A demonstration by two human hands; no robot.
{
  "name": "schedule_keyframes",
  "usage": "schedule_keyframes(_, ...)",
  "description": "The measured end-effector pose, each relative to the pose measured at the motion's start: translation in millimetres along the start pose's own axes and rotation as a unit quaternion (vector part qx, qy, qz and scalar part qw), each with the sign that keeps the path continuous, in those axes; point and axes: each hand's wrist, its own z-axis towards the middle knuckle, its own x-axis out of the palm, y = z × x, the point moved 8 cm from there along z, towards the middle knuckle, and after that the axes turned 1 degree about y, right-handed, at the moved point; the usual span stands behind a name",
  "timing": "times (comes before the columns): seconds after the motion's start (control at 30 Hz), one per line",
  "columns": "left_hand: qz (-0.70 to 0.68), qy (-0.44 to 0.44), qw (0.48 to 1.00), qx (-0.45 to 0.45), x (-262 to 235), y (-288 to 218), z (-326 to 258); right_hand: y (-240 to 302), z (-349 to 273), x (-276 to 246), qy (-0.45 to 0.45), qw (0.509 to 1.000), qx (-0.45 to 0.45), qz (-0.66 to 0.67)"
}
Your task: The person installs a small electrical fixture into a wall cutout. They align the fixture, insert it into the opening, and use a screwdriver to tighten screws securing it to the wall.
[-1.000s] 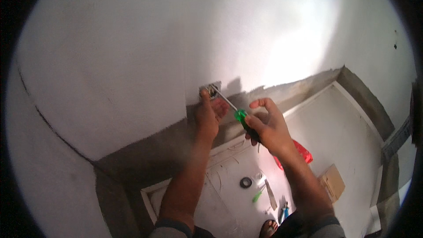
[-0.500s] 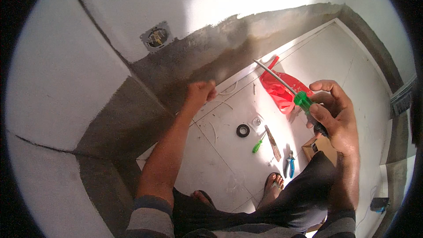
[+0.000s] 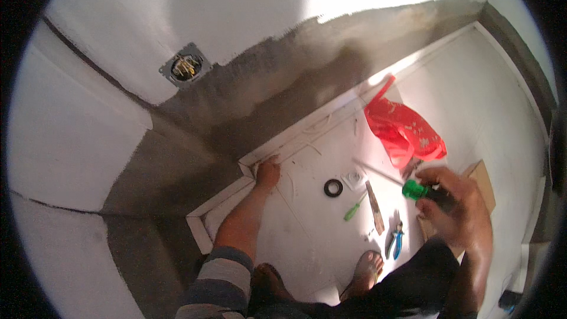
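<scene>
My right hand (image 3: pixel 463 210) grips a large screwdriver (image 3: pixel 416 189) by its green and dark handle, with the long metal shaft pointing up and left over the floor. At the foot of the wall, near the skirting corner, my left hand (image 3: pixel 269 175) looks closed. Its fingertips are hard to see, and anything in them is hidden. Up on the wall to the left is an open electrical box (image 3: pixel 186 67) with bundled wire ends inside it.
On the tiled floor lie black tape (image 3: pixel 333 188), a small green screwdriver (image 3: pixel 355 208), a flat wooden piece (image 3: pixel 375 207), blue-handled pliers (image 3: pixel 396 242) and a red bag (image 3: pixel 407 133). A cardboard box (image 3: pixel 481 184) is partly behind my right hand. White skirting (image 3: pixel 307 124) runs along the wall.
My left hand has dropped lower toward the skirting corner. My right hand has moved down with the screwdriver still in it. The view has shifted.
</scene>
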Motion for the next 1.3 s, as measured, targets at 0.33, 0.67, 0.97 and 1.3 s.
schedule_keyframes(0.33,0.076,-0.119,0.989,-0.048,29.4,36.0,55.6,-2.8,26.7,29.4,0.142,0.985,0.060,0.081)
schedule_keyframes(0.67,0.048,-0.263,0.963,-0.036,21.8,49.2,48.9,1.7,25.6,31.2,0.182,0.981,-0.073,0.002)
schedule_keyframes(0.97,-0.618,-0.198,0.760,0.025,14.7,-76.6,-25.7,-7.7,14.8,28.1,0.114,0.992,-0.055,0.014)
schedule_keyframes(1.3,-0.853,0.197,0.462,0.145,-74.9,-317.7,-103.8,6.2,11.3,-10.1,-0.117,0.948,-0.056,0.291)
